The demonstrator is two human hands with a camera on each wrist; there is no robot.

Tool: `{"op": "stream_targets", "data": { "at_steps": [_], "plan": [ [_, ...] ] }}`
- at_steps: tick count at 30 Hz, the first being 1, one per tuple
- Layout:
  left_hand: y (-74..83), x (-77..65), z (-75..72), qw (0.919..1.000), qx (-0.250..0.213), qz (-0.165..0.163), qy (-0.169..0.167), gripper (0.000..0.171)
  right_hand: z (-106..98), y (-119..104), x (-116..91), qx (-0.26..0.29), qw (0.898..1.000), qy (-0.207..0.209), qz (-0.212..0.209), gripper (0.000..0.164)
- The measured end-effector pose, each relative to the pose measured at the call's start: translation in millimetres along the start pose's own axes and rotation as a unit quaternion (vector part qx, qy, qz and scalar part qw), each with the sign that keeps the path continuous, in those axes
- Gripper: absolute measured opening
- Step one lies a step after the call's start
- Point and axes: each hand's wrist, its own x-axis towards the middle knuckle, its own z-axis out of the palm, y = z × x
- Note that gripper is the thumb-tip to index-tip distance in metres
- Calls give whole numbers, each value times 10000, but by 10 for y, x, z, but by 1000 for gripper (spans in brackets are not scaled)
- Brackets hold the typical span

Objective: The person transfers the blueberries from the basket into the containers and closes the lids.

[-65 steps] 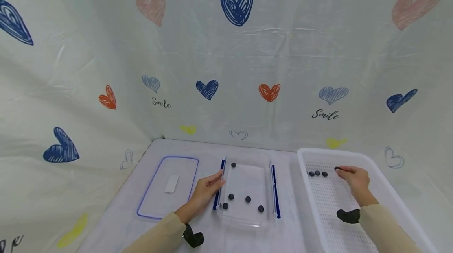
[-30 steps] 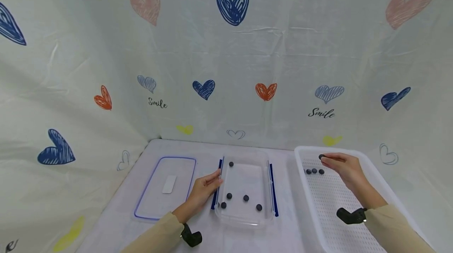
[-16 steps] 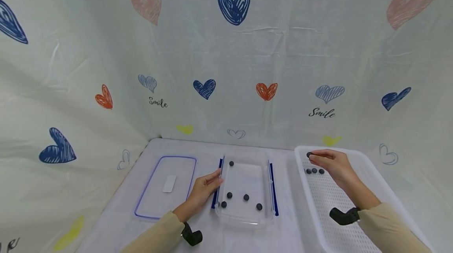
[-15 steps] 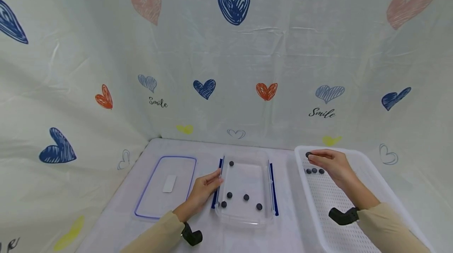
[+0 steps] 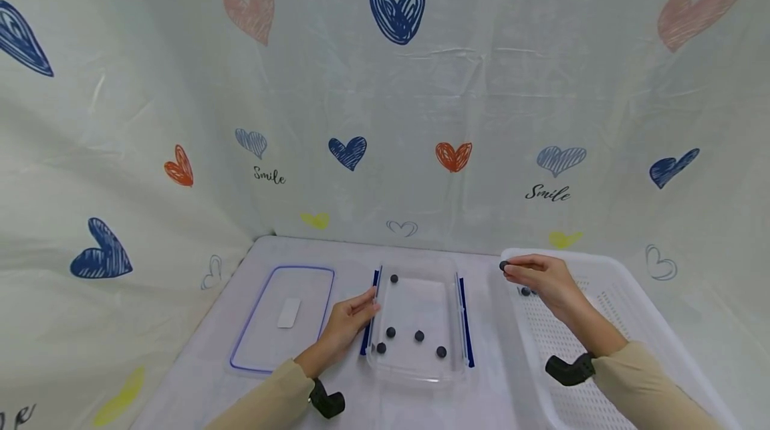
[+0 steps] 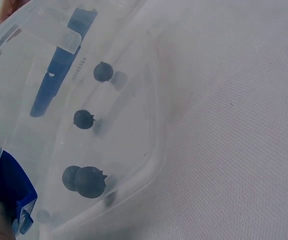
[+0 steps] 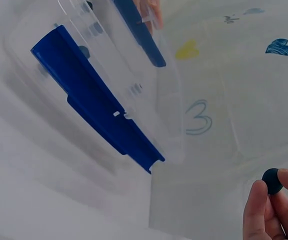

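Note:
My right hand (image 5: 544, 283) pinches a blueberry (image 7: 272, 181) between thumb and fingertips, above the left rim of the white perforated basket (image 5: 637, 296). My left hand (image 5: 349, 326) holds the left side of a clear plastic box (image 5: 421, 380), by its blue latch (image 6: 11, 182). Several blueberries lie on the box floor: one blueberry (image 5: 394, 279) near the far end and the others, such as a crowned blueberry (image 6: 90, 182), towards the near end. Inside the basket a blueberry (image 5: 526, 291) shows just under my right hand, which hides part of that row.
To the left of the box lies a clear lid (image 5: 259, 343) with a blue seal and a white label (image 5: 289, 313). The box's other blue latch (image 5: 466, 323) hangs open on its right side. A white curtain (image 5: 385, 95) printed with hearts rises behind the table (image 5: 490, 350).
My right hand has lifted a blueberry out of the basket and carried it left to the basket's left rim. My left hand stays on the box.

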Motion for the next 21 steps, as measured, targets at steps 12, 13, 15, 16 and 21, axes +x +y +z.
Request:
{"op": "stream_targets", "data": {
  "at_steps": [12,13,15,16,21],
  "plan": [
    [-14,18,-4,10000,-21,-49,10,58,352,71,61,199,9994,-252,153,36],
    [-24,13,-5,10000,10,-44,9,58,384,83,62,176,9993,-267,199,35],
    [-40,7,-6,10000,39,-46,10,59,444,107,64,145,9990,-306,276,35],
    [-50,8,-8,10000,15,-40,5,59,471,119,65,145,9989,-316,316,35],
    [-74,28,-11,9999,-108,57,-52,60,585,157,65,140,9983,-430,372,36]
  ]
}}
